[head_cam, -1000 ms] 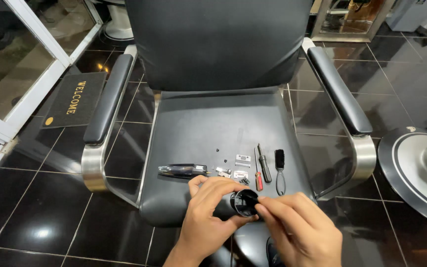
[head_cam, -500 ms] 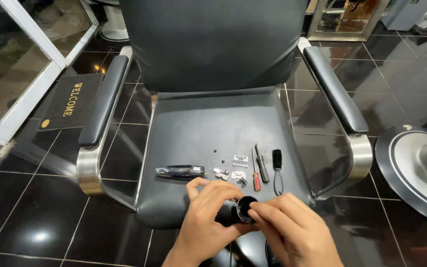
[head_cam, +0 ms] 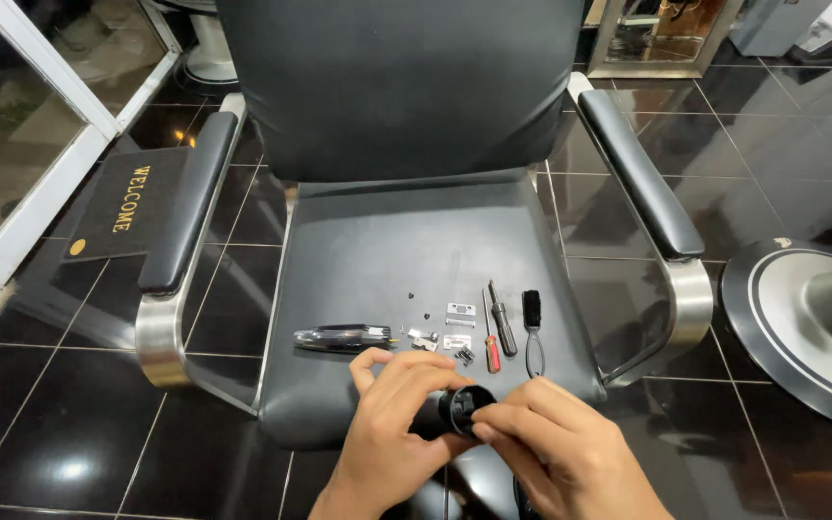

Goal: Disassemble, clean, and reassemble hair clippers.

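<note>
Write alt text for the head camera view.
Both hands, left hand and right hand, grip a black cylindrical device over the front edge of a black barber chair seat. On the seat lie a small brush, screwdrivers and small metal parts.

Chair seat [head_cam: 377, 250]: black leather-like, smooth, soft sheen. Armrest frames [head_cam: 690, 303]: polished metal, mirror-bright; pads above them same black upholstery. On seat front: clipper shell [head_cam: 344, 337] glossy, chrome-dark; blade plates [head_cam: 459, 311] bare bright metal; screwdriver [head_cam: 503, 320] matt black handle, a second one [head_cam: 492, 352] beside it with red plastic handle; brush [head_cam: 532, 310] black bristles, wire loop. Black part [head_cam: 464, 409] in hands at seat edge: matt plastic. Floor tiles [head_cam: 69, 443] around chair: glossy black, reflective. Mat [head_cam: 132, 207] left of chair: coarse dark fibre
</note>
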